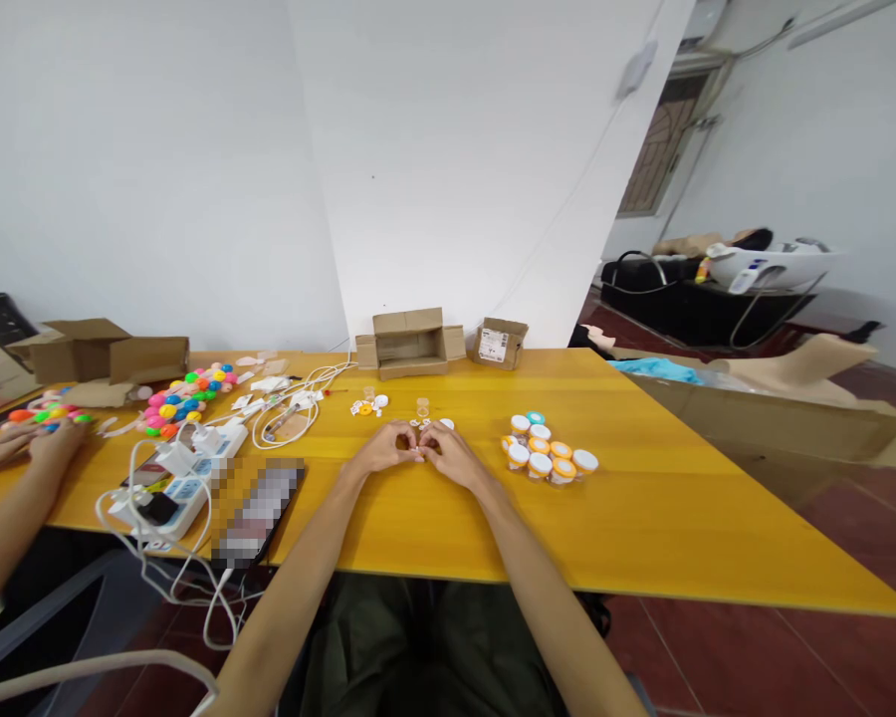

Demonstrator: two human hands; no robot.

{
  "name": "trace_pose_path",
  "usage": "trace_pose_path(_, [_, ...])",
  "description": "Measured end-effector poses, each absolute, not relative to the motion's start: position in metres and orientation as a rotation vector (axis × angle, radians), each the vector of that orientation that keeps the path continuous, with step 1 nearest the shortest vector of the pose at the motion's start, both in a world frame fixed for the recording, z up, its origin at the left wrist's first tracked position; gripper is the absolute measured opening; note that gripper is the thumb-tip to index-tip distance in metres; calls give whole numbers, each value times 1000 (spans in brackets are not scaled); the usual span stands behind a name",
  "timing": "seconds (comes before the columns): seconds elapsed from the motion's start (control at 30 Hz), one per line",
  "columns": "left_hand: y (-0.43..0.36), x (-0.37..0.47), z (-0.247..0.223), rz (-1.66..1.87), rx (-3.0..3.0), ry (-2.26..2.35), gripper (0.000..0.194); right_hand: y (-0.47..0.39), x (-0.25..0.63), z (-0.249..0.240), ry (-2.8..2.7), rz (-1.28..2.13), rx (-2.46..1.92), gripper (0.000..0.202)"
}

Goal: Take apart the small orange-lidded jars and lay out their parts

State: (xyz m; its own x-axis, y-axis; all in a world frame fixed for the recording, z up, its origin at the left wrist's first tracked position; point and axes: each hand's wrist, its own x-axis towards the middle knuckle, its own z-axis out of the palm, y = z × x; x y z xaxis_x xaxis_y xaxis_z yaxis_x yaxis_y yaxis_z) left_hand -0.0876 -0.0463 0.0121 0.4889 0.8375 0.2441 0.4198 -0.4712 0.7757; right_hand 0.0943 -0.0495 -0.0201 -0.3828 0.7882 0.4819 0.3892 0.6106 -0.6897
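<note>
My left hand (385, 447) and my right hand (450, 455) meet above the middle of the table, thumbs and fingers pinched together. Whatever they hold between the fingertips is too small to make out. Just beyond them stands a clear, lidless jar (422, 406). Small white pieces (420, 424) and a white lid (446, 424) lie beside it, partly hidden by my fingers. Farther left is a second clear jar (368, 392), with an orange ring-like lid (365, 409), a white lid (380, 400) and more small white pieces (355, 407).
Several lidded jars (540, 465) cluster to the right. Cardboard boxes (409, 349) stand by the wall. A power strip (194, 488), white cables (269, 423), a phone (258, 513) and colourful balls (186, 403) occupy the left, where another person's hands (52, 443) handle balls.
</note>
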Motion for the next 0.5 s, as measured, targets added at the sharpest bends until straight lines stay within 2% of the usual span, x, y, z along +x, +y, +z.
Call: trace_pose_path(0.5, [-45, -87, 14, 815, 2075, 1035, 24, -52, 95, -14, -2008, 627, -929, 15])
